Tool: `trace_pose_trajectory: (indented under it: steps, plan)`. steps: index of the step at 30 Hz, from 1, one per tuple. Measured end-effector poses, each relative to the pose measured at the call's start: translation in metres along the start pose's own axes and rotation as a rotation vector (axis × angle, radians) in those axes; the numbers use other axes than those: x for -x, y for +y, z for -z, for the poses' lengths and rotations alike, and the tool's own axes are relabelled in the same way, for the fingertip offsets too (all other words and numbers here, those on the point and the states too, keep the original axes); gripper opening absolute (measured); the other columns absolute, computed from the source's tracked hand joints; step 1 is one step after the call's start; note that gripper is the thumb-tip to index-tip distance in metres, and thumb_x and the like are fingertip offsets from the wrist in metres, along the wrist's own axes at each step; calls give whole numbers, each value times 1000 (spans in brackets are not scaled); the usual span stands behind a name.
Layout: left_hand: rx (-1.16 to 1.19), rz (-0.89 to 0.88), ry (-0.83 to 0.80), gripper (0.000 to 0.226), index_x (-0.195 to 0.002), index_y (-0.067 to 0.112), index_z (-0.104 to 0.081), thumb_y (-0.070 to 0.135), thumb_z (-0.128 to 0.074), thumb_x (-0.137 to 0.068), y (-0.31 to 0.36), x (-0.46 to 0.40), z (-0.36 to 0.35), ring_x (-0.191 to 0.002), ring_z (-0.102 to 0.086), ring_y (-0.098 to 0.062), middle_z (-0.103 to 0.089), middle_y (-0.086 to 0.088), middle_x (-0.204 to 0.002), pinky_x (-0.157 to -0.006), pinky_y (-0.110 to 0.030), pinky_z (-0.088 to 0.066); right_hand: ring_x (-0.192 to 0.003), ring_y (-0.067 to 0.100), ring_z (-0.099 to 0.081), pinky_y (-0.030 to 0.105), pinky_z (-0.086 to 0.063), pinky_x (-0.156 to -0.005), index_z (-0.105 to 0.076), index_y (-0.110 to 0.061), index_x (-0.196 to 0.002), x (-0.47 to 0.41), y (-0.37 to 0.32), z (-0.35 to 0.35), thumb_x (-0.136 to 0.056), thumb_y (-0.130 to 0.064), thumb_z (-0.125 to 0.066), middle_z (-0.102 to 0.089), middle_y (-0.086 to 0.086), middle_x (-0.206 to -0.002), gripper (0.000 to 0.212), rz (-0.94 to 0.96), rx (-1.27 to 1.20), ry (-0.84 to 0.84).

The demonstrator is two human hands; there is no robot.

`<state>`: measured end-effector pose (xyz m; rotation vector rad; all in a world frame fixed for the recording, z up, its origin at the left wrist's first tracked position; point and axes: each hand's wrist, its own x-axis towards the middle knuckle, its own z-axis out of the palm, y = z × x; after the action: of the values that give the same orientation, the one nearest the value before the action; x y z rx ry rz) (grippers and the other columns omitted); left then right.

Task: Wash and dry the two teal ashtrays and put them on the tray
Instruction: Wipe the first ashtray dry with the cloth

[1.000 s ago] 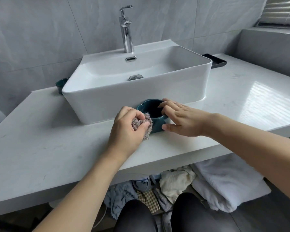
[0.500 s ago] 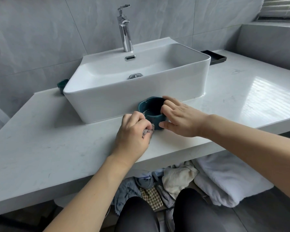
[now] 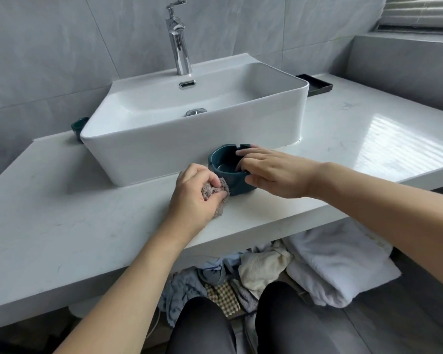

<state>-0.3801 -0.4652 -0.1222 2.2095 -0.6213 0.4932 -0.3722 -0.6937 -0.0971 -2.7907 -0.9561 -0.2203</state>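
Observation:
A teal ashtray [image 3: 225,164] stands upright on the white counter [image 3: 62,226] just in front of the basin. My right hand [image 3: 271,172] grips its right rim, fingers curled over the edge and thumb on the outer wall. My left hand [image 3: 195,198] holds a crumpled grey cloth [image 3: 216,192] against the ashtray's left outer wall, low near the counter. A second teal ashtray [image 3: 77,127] sits at the back left, half hidden behind the basin. The dark tray [image 3: 317,86] lies at the back right of the basin.
The white basin [image 3: 189,139] with a chrome tap [image 3: 178,39] fills the middle of the counter. A grey ledge [image 3: 407,57] rises at the far right. Towels and cloths [image 3: 304,267] lie heaped under the counter, above my knees.
My left hand has shifted the cloth from the ashtray's rim down to its lower left side. My right hand has kept its hold on the ashtray, which turned slightly.

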Motion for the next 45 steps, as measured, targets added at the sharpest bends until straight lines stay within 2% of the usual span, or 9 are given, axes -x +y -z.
trace_pose_trajectory:
  steps: [3,7,13,17,21,25,30,36,45]
  plan:
    - [-35,18,-26,23,-76,15,-62,8,-83,-72,1,-2,-2,-101,-55,-22,-54,6,-95,-85,-22,-38,-116,39,-52,44,-25,-112,-55,4,-94,-2,-3,1,-96,-31,-35,-63,18,-102,41,-2,-14,18]
    - [-76,19,-50,20,-77,14,-64,9,-83,-72,2,-3,-3,-103,-52,-21,-55,6,-97,-86,-21,-36,-97,38,-53,47,-29,-109,-54,3,-91,-5,-4,-3,-93,-29,-39,-62,17,-92,36,-25,-21,26]
    - [93,63,-74,19,-78,16,-63,10,-81,-77,0,-5,5,-95,-55,-11,-56,4,-96,-86,-15,-38,-127,23,-47,32,-35,-108,-50,-10,-128,9,4,13,-96,-23,-49,-50,6,-141,35,-118,-277,146]
    - [188,107,58,20,-82,19,-62,9,-79,-79,8,-12,5,-86,-52,4,-58,0,-94,-78,-7,-35,-145,25,-30,15,-18,-112,-59,-2,-119,14,15,5,-100,-4,-47,-48,11,-146,23,-119,-228,107]
    - [105,56,129,19,-78,18,-63,11,-80,-75,12,-12,-8,-90,-56,-12,-56,3,-93,-83,-14,-38,-149,23,-22,13,-14,-112,-58,-3,-117,8,19,0,-101,-4,-44,-52,9,-141,22,-125,-231,100]
    - [-51,-19,59,18,-75,15,-69,11,-85,-69,11,-4,-17,-93,-52,-22,-54,8,-92,-83,-15,-34,-147,24,-23,-1,-7,-104,-59,0,-117,5,21,0,-100,-4,-44,-60,10,-130,23,-95,-208,93]
    - [-127,-64,33,17,-77,15,-70,15,-86,-70,14,-4,-16,-94,-50,-23,-51,12,-91,-80,-19,-34,-146,25,-24,13,-14,-112,-59,-1,-108,3,19,4,-101,-6,-44,-62,10,-119,18,-111,-185,54]
    - [-106,-48,206,17,-77,13,-69,14,-85,-71,20,-2,-19,-92,-54,-26,-54,5,-92,-82,-19,-35,-141,28,-33,38,-16,-122,-58,-6,-99,-2,13,6,-99,-12,-42,-54,-3,-100,18,-41,-154,11]
    - [-292,-205,120,7,-74,17,-76,14,-81,-71,18,1,-32,-87,-45,-25,-55,0,-82,-69,-39,-50,-112,25,-50,43,-14,-122,-54,-4,-84,-7,10,0,-96,-20,-35,-47,-3,-83,27,-5,-108,58]
